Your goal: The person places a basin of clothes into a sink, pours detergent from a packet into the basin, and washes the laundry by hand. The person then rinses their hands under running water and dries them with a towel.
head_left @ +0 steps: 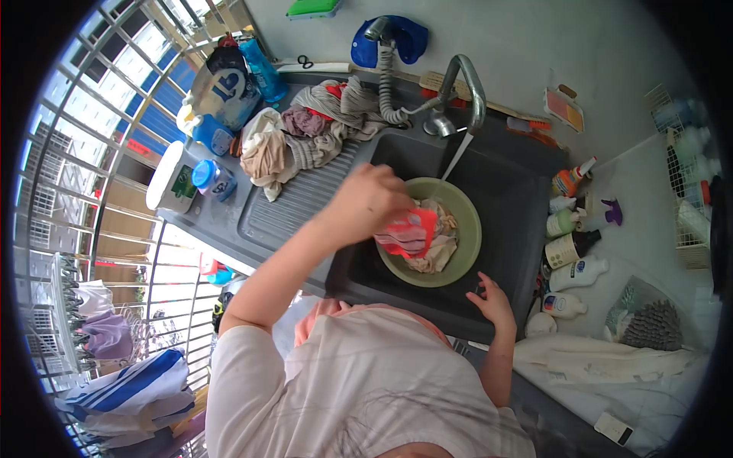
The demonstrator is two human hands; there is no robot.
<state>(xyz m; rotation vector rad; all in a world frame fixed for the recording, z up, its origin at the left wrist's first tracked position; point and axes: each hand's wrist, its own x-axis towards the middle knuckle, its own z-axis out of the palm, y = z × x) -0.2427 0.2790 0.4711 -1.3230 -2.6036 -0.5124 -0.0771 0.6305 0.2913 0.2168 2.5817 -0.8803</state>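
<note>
The red cloth [412,231] hangs from the left hand [372,200], whose grip is closed around its upper part, over a green basin [475,244], probably so that drips fall back in. The right hand [494,305] is empty, its fingers loosely spread, by the near right of the sink [502,195]. Crumpled clothes [440,256] lie in the basin, seemingly set there to catch water [456,156] from the tap [440,124]. Left, a laundry heap [305,126] rests on the ribbed grey desk [294,200], perhaps to drain. Bottles [573,250] line the right; a barred window [93,57] stands left.
</note>
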